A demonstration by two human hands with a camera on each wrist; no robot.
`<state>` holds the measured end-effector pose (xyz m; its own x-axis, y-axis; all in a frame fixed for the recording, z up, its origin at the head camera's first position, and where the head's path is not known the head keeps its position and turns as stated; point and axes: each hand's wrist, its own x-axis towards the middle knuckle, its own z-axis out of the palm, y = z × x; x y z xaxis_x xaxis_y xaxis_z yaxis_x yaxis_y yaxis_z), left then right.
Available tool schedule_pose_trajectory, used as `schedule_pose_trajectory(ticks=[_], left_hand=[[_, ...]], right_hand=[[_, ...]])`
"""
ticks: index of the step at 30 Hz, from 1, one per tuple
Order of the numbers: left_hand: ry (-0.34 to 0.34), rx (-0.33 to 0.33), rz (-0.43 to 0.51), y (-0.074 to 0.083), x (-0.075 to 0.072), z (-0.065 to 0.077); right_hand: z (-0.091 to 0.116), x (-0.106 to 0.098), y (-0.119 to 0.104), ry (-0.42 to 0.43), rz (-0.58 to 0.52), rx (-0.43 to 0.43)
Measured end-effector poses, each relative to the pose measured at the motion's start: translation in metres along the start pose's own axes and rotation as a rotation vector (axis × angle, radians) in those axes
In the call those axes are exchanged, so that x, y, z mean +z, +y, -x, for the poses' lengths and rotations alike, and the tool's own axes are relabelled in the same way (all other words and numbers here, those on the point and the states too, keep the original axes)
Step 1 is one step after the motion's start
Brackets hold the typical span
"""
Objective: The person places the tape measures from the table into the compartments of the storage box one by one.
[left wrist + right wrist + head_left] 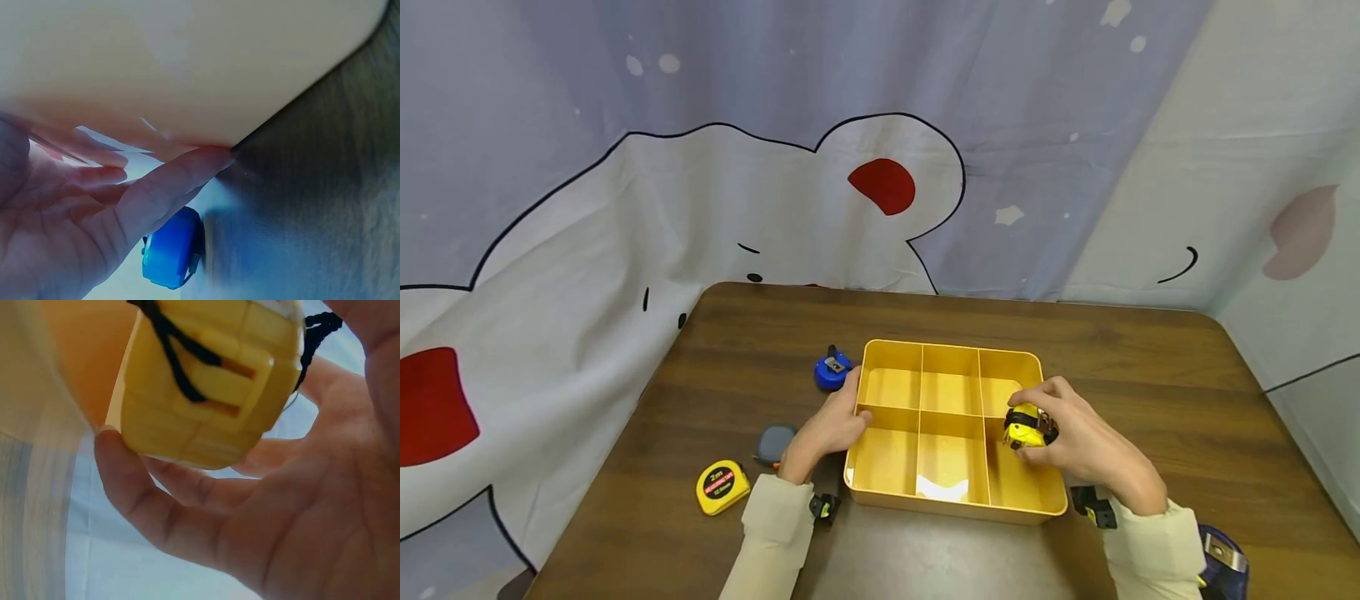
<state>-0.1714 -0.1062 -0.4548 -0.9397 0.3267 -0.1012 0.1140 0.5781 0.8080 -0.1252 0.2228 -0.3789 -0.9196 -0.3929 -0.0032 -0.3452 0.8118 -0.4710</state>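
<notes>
My right hand grips a yellow tape measure with black trim over the right side of a yellow six-compartment box. A black cord strap loops from the tape measure's end in the right wrist view, fingers around its yellow case. On the opposite side, my left hand holds the box's left wall, thumb over the rim and fingers along the outside. The left wrist view shows those fingers against the box's outer wall. The box compartments in view hold nothing else.
Just beyond my left hand lies a blue tape measure. A grey tape measure and a yellow 2m one sit left of my forearm. Beside my right sleeve is a dark blue tape measure. A printed curtain hangs behind the wooden table.
</notes>
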Motion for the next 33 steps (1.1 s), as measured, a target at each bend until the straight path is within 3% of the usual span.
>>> schedule_pose_trajectory(ticks=[12, 25, 33], left_hand=[[-0.007, -0.032, 0.013, 0.002, -0.002, -0.002], [0.007, -0.048, 0.023, 0.0, -0.001, -0.002], [0.0, -0.023, 0.011, -0.001, 0.0, -0.002]], right_hand=[[0.005, 0.007, -0.016, -0.118, -0.009, -0.028], [0.014, 0.02, -0.02, -0.113, 0.056, -0.14], [0.011, 0.03, -0.021, -0.16, 0.097, -0.141]])
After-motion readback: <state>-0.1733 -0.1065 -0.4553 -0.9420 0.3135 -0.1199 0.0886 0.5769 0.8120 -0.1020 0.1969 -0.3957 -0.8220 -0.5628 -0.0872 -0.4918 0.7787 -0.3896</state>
